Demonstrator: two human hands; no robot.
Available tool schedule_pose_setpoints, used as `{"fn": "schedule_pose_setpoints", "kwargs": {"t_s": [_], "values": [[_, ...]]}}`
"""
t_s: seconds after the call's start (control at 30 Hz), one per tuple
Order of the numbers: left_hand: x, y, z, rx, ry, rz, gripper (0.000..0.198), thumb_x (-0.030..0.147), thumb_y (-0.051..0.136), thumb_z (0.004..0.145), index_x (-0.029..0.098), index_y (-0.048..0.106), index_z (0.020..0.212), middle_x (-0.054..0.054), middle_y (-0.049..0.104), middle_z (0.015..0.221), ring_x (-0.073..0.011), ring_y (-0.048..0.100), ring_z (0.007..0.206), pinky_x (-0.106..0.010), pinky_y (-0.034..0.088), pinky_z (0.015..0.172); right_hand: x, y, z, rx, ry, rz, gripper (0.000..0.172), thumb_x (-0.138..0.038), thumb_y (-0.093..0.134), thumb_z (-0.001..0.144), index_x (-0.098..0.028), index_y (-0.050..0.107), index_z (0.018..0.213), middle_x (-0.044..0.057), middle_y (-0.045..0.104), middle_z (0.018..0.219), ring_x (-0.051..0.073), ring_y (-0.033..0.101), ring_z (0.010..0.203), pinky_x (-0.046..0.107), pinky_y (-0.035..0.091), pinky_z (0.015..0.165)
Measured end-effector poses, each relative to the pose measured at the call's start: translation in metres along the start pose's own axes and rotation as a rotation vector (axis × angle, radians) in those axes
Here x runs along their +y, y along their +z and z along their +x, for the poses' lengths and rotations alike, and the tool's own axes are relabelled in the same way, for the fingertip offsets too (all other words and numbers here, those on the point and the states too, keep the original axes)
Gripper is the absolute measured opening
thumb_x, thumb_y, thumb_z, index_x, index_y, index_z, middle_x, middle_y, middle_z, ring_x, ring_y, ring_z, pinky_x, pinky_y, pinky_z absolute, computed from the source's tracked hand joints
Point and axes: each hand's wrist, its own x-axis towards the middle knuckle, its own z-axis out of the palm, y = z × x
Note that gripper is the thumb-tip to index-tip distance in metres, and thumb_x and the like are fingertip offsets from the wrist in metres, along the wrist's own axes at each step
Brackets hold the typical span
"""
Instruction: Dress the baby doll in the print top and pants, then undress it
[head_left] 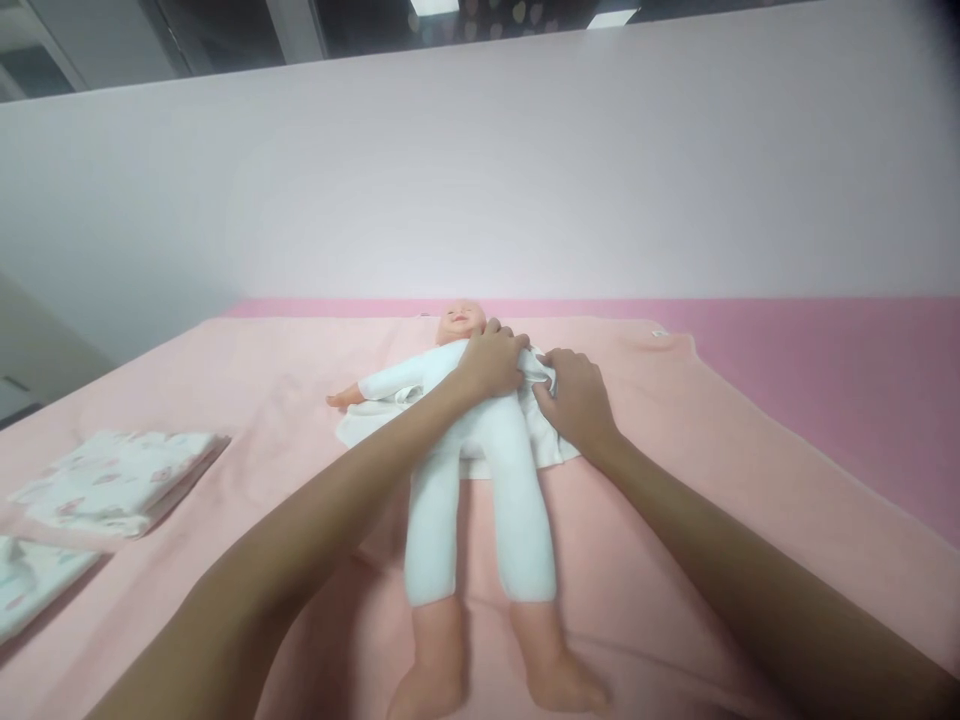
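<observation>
A baby doll [480, 430] with a white cloth body lies on its back, its bare feet towards me. Spread out under its torso is a white baby garment [551, 440]. My left hand [495, 358] is curled around the doll at the shoulder and upper arm on the right side of the picture, hiding most of that arm. Just right of it, my right hand [579, 398] pinches a bunched part of the garment, which looks like a sleeve. The doll's other arm [390, 380] stretches out to the left, over the garment.
Under the doll is a pink blanket [292, 370] on a darker pink surface [810, 400]. A folded white printed cloth [124, 480] lies at the left, with another folded cloth [45, 580] nearer to me. A pale wall panel [480, 180] rises behind the far edge.
</observation>
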Motion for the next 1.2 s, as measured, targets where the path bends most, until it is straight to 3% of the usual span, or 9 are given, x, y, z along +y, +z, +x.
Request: {"fn": "schedule_pose_setpoints", "kwargs": {"t_s": [0.2, 0.43, 0.6, 0.8, 1.03, 1.13, 1.2], "values": [[-0.017, -0.006, -0.015, 0.129, -0.018, -0.161, 0.034, 0.02, 0.061, 0.083, 0.02, 0.061, 0.118, -0.011, 0.069, 0.115, -0.0351, 0.058, 0.112, -0.049, 0.044, 0.095, 0.005, 0.0, 0.0, 0.048, 0.185, 0.237, 0.043, -0.019, 0.05, 0.085, -0.018, 0.052, 0.128, 0.012, 0.062, 0.123, 0.028, 0.056, 0.11, 0.042, 0.045, 0.094], [-0.049, -0.007, -0.037, 0.375, -0.008, -0.342, 0.032, 0.025, 0.059, 0.081, 0.021, 0.056, 0.113, -0.009, 0.068, 0.111, -0.0327, 0.057, 0.107, -0.047, 0.045, 0.094, 0.011, 0.005, 0.002, -0.088, 0.25, 0.226, 0.044, -0.021, 0.045, 0.087, -0.019, 0.054, 0.13, 0.014, 0.063, 0.125, 0.032, 0.055, 0.113, 0.047, 0.045, 0.096], [-0.054, -0.008, -0.043, 0.443, -0.026, -0.373, 0.025, 0.025, 0.06, 0.08, 0.022, 0.054, 0.104, -0.007, 0.067, 0.103, -0.0309, 0.056, 0.099, -0.046, 0.046, 0.089, 0.016, 0.008, 0.004, -0.187, 0.389, 0.268, 0.039, -0.025, 0.044, 0.089, -0.02, 0.054, 0.127, 0.014, 0.064, 0.118, 0.031, 0.059, 0.107, 0.041, 0.047, 0.087], [-0.057, -0.011, -0.049, 0.482, -0.061, -0.444, 0.026, 0.023, 0.061, 0.077, 0.022, 0.053, 0.102, -0.007, 0.066, 0.102, -0.0304, 0.055, 0.099, -0.046, 0.046, 0.091, 0.021, 0.01, 0.005, -0.181, 0.451, 0.32, 0.03, -0.036, 0.046, 0.095, -0.02, 0.058, 0.116, 0.013, 0.068, 0.113, 0.028, 0.06, 0.099, 0.036, 0.046, 0.082], [-0.066, -0.012, -0.057, 0.578, -0.067, -0.633, 0.031, 0.02, 0.056, 0.073, 0.021, 0.054, 0.104, -0.008, 0.066, 0.112, -0.0282, 0.059, 0.104, -0.043, 0.048, 0.092, 0.019, 0.013, 0.004, -0.168, 0.399, 0.29, 0.041, -0.048, 0.054, 0.091, -0.019, 0.061, 0.12, 0.014, 0.067, 0.117, 0.031, 0.057, 0.11, 0.044, 0.049, 0.098], [-0.061, -0.01, -0.053, 0.538, -0.038, -0.598, 0.033, 0.022, 0.057, 0.075, 0.02, 0.057, 0.108, -0.007, 0.069, 0.112, -0.0274, 0.061, 0.104, -0.042, 0.048, 0.094, 0.01, 0.003, 0.006, -0.009, 0.295, 0.371, 0.049, -0.048, 0.057, 0.089, -0.017, 0.057, 0.126, 0.015, 0.061, 0.128, 0.031, 0.056, 0.119, 0.049, 0.047, 0.107], [-0.052, -0.008, -0.048, 0.493, -0.016, -0.55, 0.037, 0.022, 0.058, 0.076, 0.02, 0.06, 0.113, -0.007, 0.071, 0.113, -0.0277, 0.062, 0.105, -0.042, 0.048, 0.096, 0.005, -0.009, 0.008, 0.097, 0.122, 0.465, 0.054, -0.049, 0.058, 0.09, -0.016, 0.052, 0.133, 0.017, 0.056, 0.137, 0.029, 0.055, 0.127, 0.047, 0.047, 0.112]]}}
